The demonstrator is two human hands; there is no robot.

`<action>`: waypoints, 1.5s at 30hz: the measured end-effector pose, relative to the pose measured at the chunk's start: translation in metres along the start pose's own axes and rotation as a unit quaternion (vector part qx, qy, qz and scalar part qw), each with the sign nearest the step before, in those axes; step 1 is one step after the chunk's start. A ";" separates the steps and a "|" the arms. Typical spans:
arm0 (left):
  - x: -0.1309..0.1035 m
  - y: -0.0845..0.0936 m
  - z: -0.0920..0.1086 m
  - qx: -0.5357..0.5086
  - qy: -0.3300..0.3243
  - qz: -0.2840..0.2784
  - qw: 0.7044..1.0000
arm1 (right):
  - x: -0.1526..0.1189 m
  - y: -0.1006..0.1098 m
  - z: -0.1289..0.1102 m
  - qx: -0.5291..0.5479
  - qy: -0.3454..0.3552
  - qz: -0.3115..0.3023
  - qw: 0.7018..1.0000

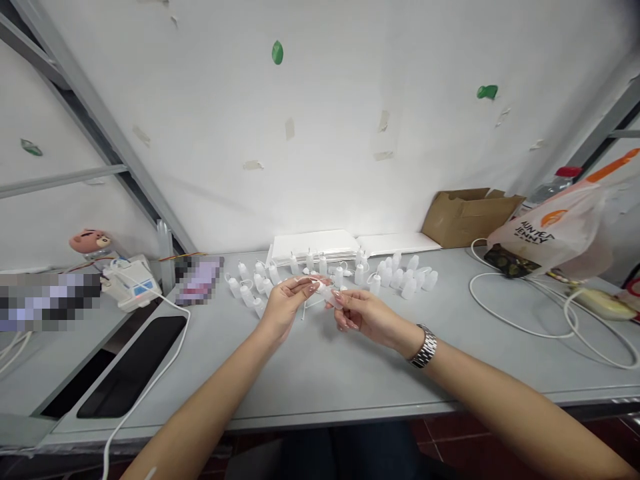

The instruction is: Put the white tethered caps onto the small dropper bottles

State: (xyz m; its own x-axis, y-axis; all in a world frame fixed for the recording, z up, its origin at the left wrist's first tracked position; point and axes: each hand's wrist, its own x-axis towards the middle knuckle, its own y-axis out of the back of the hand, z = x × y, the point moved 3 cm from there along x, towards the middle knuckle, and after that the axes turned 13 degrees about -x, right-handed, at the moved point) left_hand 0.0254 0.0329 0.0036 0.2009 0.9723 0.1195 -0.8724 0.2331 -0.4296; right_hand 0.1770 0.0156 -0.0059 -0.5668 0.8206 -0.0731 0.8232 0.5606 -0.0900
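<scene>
Both hands meet above the middle of the grey table (280, 393). My right hand (361, 312), with a metal watch on its wrist, pinches the body of a small translucent white bottle (333, 298). Closed at the upper end of that bottle is my left hand (289, 302), its fingertips on the white top piece. A thin white strip hangs just below the fingers. Behind and to the left stand several small bottles with tops (247, 295). To the right lie and stand several bottles without visible tops (409, 287), close together.
White flat sheets (315, 243) are stacked by the wall. A cardboard box (467, 217) and a plastic bag (555, 230) stand at the back right, near a looped white cable (520, 333). On the left are a phone (200, 280), a black pad (133, 367) and a white device (133, 283).
</scene>
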 end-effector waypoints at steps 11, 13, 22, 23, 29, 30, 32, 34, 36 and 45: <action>-0.001 0.000 -0.002 -0.012 -0.025 0.063 0.998 | 0.000 -0.001 0.002 -0.250 0.076 0.155 0.953; -0.001 0.000 -0.004 -0.024 -0.012 0.059 0.998 | -0.001 0.000 0.002 -0.263 0.084 0.188 0.943; -0.001 -0.001 -0.002 -0.015 0.007 0.006 1.000 | 0.000 0.000 0.000 -0.028 -0.016 0.032 0.999; -0.001 -0.001 -0.002 -0.014 0.011 0.001 1.000 | -0.001 -0.001 0.001 -0.001 -0.027 0.010 1.000; 0.000 0.001 -0.002 -0.023 0.012 0.017 1.000 | 0.000 -0.004 0.004 0.005 -0.032 0.000 0.999; 0.000 0.003 -0.003 -0.019 0.012 0.032 0.999 | 0.000 -0.003 0.004 -0.033 -0.017 0.026 0.999; 0.000 0.005 -0.005 -0.008 0.016 0.055 0.998 | 0.001 0.000 0.002 -0.124 0.026 0.093 0.988; 0.001 0.007 -0.007 -0.004 0.023 0.064 0.998 | 0.001 0.003 0.001 -0.199 0.061 0.152 0.966; 0.001 0.007 -0.008 -0.012 0.028 0.059 0.998 | 0.001 0.004 0.001 -0.233 0.070 0.179 0.953; 0.001 0.002 0.000 -0.010 0.047 -0.015 0.999 | 0.000 -0.002 0.003 -0.008 -0.025 0.007 1.000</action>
State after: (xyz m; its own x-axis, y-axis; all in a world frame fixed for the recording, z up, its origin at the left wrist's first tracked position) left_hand 0.0240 0.0347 0.0028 0.2679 0.9622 0.0483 -0.8569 0.2609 -0.4446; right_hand 0.1751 0.0135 -0.0090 -0.5554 0.8222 -0.1244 0.8315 0.5507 -0.0727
